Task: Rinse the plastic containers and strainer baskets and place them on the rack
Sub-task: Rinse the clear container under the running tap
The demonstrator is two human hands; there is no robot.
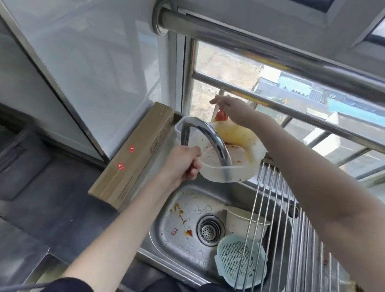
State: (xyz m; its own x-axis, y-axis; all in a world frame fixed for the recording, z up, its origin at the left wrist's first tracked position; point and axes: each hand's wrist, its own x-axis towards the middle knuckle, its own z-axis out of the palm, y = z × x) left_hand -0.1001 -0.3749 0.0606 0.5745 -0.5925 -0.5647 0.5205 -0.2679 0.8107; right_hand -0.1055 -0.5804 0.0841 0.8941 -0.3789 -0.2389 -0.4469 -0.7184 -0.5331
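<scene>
My left hand (185, 162) grips the near rim of a clear plastic container (237, 155), soiled with orange sauce, and holds it above the sink behind the curved faucet (211, 136). My right hand (232, 108) reaches toward the window, fingers spread, above a red-capped object (221, 116); I cannot tell whether it touches it. In the sink lie a pale green strainer basket (239, 258) and a white plastic container (242, 223), both partly under the rack's bars. The wire rack (296, 226) spans the sink's right side.
The steel sink (180, 215) has food scraps and a drain (210, 230). A long cardboard box (136, 154) leans on the counter's left back. Metal rails (289, 58) cross the window ahead. Dark countertop (40, 201) extends left.
</scene>
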